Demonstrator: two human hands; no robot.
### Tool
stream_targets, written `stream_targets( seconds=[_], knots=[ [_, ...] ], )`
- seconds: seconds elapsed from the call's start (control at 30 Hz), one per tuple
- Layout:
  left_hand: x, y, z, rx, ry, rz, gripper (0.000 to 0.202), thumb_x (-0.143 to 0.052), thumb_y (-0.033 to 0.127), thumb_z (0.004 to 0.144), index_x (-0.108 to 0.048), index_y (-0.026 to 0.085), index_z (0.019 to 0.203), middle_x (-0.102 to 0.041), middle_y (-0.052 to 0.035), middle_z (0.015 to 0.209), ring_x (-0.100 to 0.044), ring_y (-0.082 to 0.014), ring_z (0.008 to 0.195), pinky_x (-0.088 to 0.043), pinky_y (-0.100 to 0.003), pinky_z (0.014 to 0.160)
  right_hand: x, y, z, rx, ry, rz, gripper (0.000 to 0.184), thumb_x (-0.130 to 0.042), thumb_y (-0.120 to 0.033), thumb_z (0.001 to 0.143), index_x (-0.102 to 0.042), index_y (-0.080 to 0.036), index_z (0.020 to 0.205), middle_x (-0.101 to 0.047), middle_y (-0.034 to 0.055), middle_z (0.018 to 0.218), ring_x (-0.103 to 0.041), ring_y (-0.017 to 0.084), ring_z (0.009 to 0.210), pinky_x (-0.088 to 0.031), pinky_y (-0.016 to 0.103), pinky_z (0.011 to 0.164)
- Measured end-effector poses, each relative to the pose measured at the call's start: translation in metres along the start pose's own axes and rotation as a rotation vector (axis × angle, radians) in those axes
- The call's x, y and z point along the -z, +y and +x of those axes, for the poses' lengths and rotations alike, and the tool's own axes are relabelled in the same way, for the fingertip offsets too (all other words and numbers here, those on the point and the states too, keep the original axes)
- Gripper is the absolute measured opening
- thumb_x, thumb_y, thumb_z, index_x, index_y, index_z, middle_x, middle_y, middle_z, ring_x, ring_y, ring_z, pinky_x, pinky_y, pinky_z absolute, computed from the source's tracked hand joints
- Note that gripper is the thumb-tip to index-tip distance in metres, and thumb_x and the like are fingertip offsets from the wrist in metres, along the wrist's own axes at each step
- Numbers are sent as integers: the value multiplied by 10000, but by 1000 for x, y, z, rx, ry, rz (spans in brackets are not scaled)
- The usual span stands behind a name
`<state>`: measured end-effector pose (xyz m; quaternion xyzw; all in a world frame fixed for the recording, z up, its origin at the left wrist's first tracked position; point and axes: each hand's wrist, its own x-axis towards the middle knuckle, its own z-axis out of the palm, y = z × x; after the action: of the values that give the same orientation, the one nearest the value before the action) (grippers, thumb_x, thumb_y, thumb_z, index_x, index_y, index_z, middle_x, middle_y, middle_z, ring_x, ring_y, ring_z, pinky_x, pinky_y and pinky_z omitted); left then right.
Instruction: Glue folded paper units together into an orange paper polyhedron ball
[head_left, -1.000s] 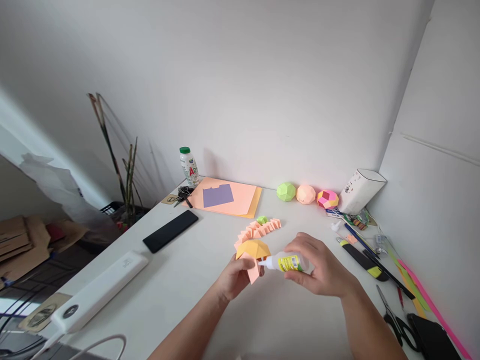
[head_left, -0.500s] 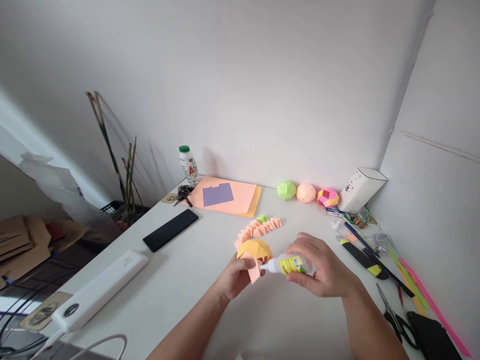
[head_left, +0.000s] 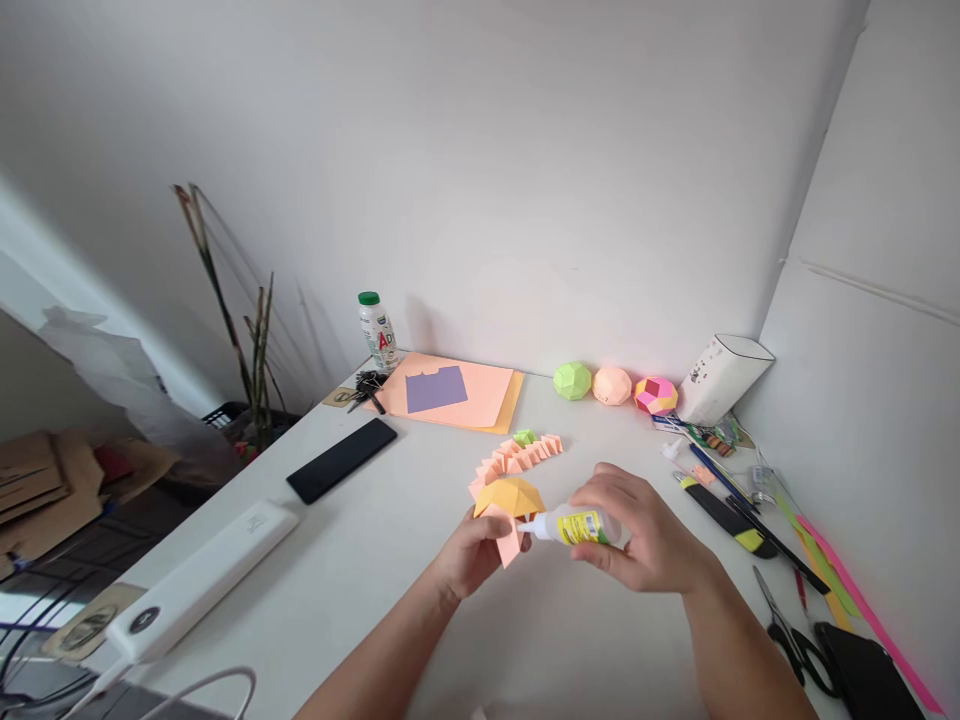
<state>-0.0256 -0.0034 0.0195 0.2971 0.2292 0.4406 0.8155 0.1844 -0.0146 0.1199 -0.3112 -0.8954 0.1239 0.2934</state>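
Observation:
My left hand (head_left: pixel 472 555) is closed on a faceted paper model, an orange dome (head_left: pixel 511 497) with a peach paper piece (head_left: pixel 509 546) hanging below it under my thumb. In my right hand (head_left: pixel 637 530) lies a glue bottle (head_left: pixel 577 527) with a yellow label, tipped on its side. Its white nozzle points left and meets the edge of the peach piece; whether glue is coming out cannot be seen. Just behind the dome stands a row of small folded peach paper pieces (head_left: pixel 517 458), with a green folded piece (head_left: pixel 524 437) at its far side.
Three faceted paper balls (head_left: pixel 612 386) line the wall. A phone (head_left: pixel 342 460), a power strip (head_left: pixel 202 580), coloured sheets (head_left: pixel 487 390) and a plastic bottle (head_left: pixel 377 330) are on the left. To the right lie a cutter (head_left: pixel 726 515), scissors (head_left: pixel 795 635) and paper strips (head_left: pixel 862 610).
The glue bottle has shifted slightly left with my right hand, so its nozzle overlaps the peach piece a little more. My left hand has barely moved.

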Motion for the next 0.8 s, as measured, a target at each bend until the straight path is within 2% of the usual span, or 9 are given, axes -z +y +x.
stream_targets(
  seconds=[0.13, 0.3, 0.5, 0.63, 0.8],
  knots=[
    [-3, 2, -1, -13, -28, -32, 224, -591, 153, 596, -624, 129, 816, -574, -56, 726, -511, -155, 645, -394, -298, 632, 0, 1, -1, 26, -35, 32, 272, -575, -411, 818, -527, -198, 980, -529, 27, 707, -443, 173, 656, -384, 286, 570],
    [-1, 1, 0, 1, 2, -18, 234, -588, 147, 601, -625, 128, 831, -581, -53, 708, -521, -157, 637, -388, -294, 626, 0, 0, -1, 10, -6, -17, 264, -582, -404, 814, -527, -200, 972, -492, 8, 656, -431, 172, 642, -381, 279, 557],
    [-3, 2, 0, 22, 29, -14, 271, -604, 160, 575, -625, 132, 844, -600, -72, 787, -545, -191, 728, -400, -303, 647, 0, 1, 0, 49, -28, -5, 269, -559, -422, 828, -527, -200, 976, -553, 27, 708, -445, 168, 648, -394, 284, 571],
    [-1, 1, 0, 6, 28, -14, 201, -604, 164, 583, -624, 133, 781, -594, -62, 767, -536, -169, 684, -398, -293, 635, -1, 1, 0, 34, 2, -13, 273, -569, -424, 820, -531, -199, 970, -502, 9, 652, -431, 170, 634, -386, 281, 549],
    [2, -1, 1, -6, 14, -35, 233, -590, 143, 598, -629, 140, 827, -582, -46, 734, -525, -158, 664, -398, -288, 630, -2, 0, 0, 27, 14, -31, 271, -580, -417, 815, -530, -200, 969, -468, -1, 638, -422, 167, 627, -383, 279, 547]
  ],
)
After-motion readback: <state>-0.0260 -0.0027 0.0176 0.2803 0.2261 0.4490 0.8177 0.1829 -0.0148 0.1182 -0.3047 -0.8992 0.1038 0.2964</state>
